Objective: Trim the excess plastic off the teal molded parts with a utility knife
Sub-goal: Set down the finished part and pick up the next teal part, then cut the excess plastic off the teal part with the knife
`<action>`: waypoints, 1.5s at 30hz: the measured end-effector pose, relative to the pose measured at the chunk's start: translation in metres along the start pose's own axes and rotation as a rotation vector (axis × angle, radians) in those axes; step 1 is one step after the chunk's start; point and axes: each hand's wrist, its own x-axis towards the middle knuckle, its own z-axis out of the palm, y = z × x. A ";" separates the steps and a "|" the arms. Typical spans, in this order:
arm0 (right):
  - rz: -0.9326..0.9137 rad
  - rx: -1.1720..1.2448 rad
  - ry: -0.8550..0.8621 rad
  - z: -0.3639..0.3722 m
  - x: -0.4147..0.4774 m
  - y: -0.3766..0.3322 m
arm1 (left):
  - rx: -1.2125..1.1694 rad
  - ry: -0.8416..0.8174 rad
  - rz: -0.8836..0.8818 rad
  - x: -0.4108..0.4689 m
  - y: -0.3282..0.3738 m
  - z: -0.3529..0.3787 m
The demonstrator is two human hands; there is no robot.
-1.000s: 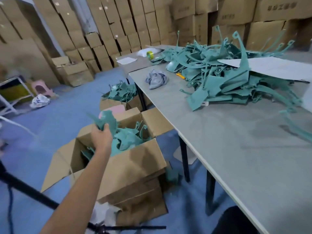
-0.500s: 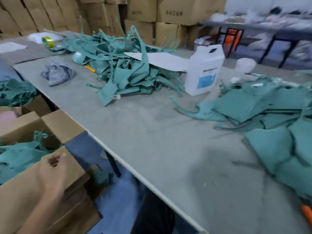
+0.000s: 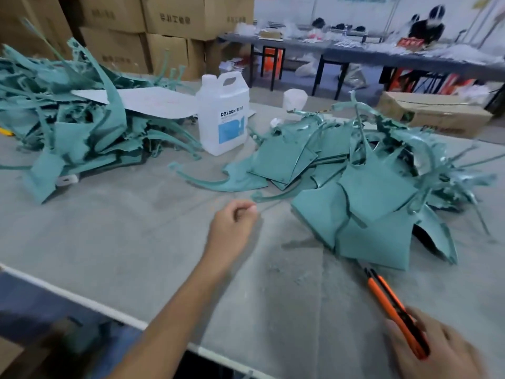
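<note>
Far to the left of both hands, a ragged heap of teal plastic offcuts [image 3: 82,127] sprawls over the grey tabletop [image 3: 123,242], with a pale grey card sheet [image 3: 155,101] lying across its top. Just beyond that, up and a little left of the left hand, stands a white plastic jug with a blue label [image 3: 222,116], upright and capped.

The left hand [image 3: 232,228] hangs over bare table with its fingers curled in and the thumb against the forefinger; nothing shows inside them. A thin curved teal strip [image 3: 270,197] ends near its knuckles, apart from them.

To the right of that hand and beyond it lies the pile of flat teal molded parts [image 3: 369,192] – overlapping panels with long curved stems sticking up and out. Its nearest panel sits between the two hands, well ahead of the right one.

The right hand [image 3: 437,348] is low at the near right, fingers wrapped round the rear of an orange utility knife [image 3: 393,310]. The knife slants forward and left from that grip – its tip reaches the near edge of the closest teal panel, though whether it touches cannot be told.

Stacked brown cardboard boxes [image 3: 169,20] stand behind the table.
</note>
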 end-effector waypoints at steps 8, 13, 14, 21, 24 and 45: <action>0.062 0.086 0.224 0.001 -0.001 -0.012 | -0.201 -0.158 -0.287 0.027 0.005 0.115; 0.046 0.081 0.302 0.009 0.000 -0.006 | 0.059 0.001 0.171 0.035 0.040 0.091; 0.036 0.083 0.295 0.009 0.001 -0.005 | 0.128 0.025 0.284 0.034 0.049 0.083; -0.020 0.097 0.285 0.012 0.001 -0.001 | 0.360 0.291 0.751 0.037 0.096 0.023; -0.026 0.096 0.296 0.012 -0.001 -0.002 | 0.451 0.286 0.747 0.048 0.098 0.004; 0.002 0.189 0.228 0.016 -0.001 0.010 | -0.539 0.688 -0.042 0.055 0.025 -0.082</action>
